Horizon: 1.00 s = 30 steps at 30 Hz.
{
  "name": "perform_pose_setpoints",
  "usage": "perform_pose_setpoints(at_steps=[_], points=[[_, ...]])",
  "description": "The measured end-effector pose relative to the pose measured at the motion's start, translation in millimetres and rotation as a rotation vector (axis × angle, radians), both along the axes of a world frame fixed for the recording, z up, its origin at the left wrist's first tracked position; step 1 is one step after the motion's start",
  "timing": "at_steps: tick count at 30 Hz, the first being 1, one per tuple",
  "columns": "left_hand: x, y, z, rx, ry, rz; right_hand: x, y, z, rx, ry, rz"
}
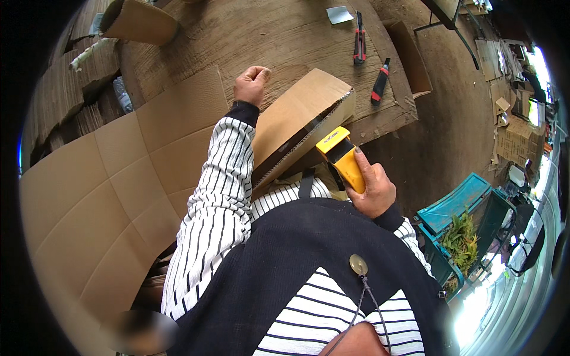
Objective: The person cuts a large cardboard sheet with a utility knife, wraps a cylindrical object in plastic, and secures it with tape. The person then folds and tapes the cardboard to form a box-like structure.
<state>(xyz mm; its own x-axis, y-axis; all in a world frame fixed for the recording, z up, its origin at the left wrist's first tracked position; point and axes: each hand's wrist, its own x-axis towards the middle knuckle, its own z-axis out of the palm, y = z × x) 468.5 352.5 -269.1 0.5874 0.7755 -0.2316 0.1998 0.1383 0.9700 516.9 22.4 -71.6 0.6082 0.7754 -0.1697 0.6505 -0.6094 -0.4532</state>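
Note:
A brown cardboard box (303, 104) lies at the near edge of the wooden table, a dark strip along its corrugated side. Beside its far left edge, my left hand (250, 86) is closed in a fist; whatever its fingers may hold is hidden. My right hand (375, 187) grips a yellow hand tool (350, 169) with a wide yellow head and a dark middle. That head sits just off the box's right end. Further back on the table lie two red-and-black utility knives, one upright in view (360, 44) and one slanted (380, 83).
A large creased cardboard sheet (65, 202) spreads at the left. Cardboard stacks (56, 98) stand behind it. On the wooden table (237, 35) are a curved cardboard piece (139, 22) and a pale paper slip (339, 15). A teal frame (451, 204) with a leafy plant (461, 243) is at the right.

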Motion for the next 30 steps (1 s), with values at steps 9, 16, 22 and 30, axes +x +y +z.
perform_pose_setpoints(at_steps=[9, 16, 22, 30], points=[[-3, -10, -80, 0.063, 0.149, -0.049, 0, 10, -35, -0.093, -0.031, 0.03], [3, -43, -82, 0.208, 0.546, -0.368, -2, 7, -69, -0.082, 0.041, -0.006], [-5, -35, -58, 0.3, 0.663, -0.253, -6, 6, -81, -0.082, 0.043, -0.005], [-23, -64, -66, 0.351, 0.174, -0.733, -2, 2, -90, -0.046, 0.045, 0.034]])
